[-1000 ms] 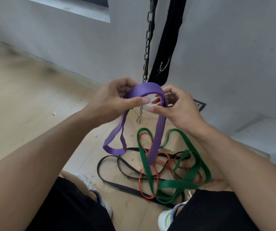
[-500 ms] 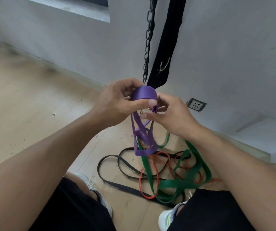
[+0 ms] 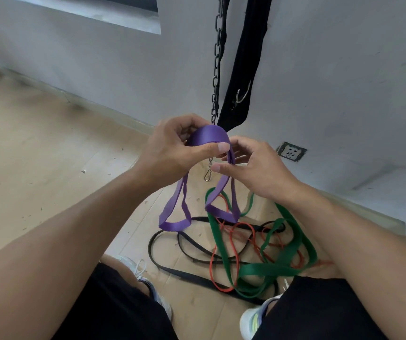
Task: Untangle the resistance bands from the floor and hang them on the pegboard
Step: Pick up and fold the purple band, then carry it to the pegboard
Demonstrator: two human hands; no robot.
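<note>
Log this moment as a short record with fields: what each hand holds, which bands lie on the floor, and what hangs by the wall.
left hand: grips the top of the purple band
right hand: pinches the same band's right side
purple band: off the floor, two loops hang down
floor pile: green band, red band, black band, tangled
by the wall: chain, black strap
pegboard: not in view
</note>
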